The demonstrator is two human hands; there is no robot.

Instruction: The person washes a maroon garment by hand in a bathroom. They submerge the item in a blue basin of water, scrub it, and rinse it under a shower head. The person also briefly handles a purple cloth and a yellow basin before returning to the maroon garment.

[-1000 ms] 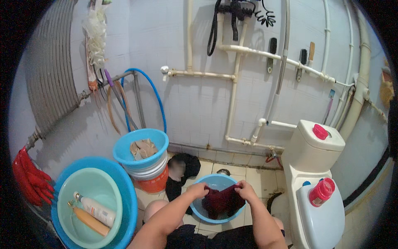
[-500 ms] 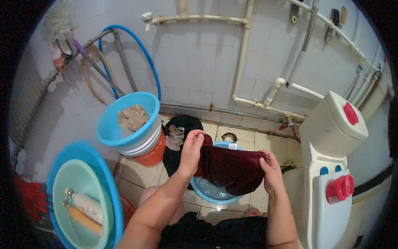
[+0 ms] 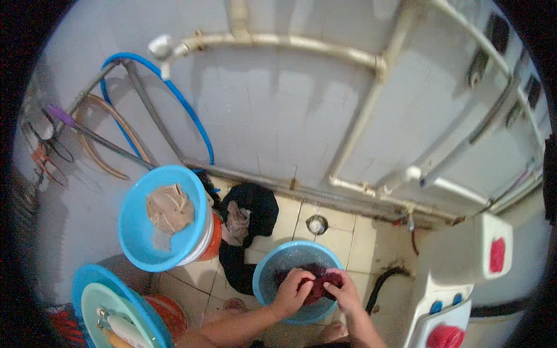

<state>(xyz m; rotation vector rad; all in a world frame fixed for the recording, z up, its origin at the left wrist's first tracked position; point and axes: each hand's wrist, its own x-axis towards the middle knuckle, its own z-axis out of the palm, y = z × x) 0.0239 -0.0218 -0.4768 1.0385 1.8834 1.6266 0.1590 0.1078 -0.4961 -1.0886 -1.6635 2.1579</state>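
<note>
A dark red garment (image 3: 316,289) is bunched up over and partly in the light blue basin (image 3: 297,246) of water on the floor. My left hand (image 3: 291,293) grips it from the left with fingers curled into the cloth. From the other side my right hand (image 3: 346,293) pinches a fold, its thumb lying on top. The two hands are close together inside the basin's rim. Part of the garment is hidden under my fingers and in the water. Left of the basin, a black pile of clothes (image 3: 258,211) lies on the tiles with a greyish-pink cloth (image 3: 237,223) on it.
A blue basin (image 3: 130,235) holding a beige garment (image 3: 169,207) sits on a bucket (image 3: 212,239) at left. Nearer is a pale green basin (image 3: 90,298) with bottles. A floor drain (image 3: 317,224) lies beyond my basin; a white toilet (image 3: 444,278) stands right.
The garment, held stretched between my hands above the basin before, is now lowered and bunched in it. My hands have come together, and the view has shifted.
</note>
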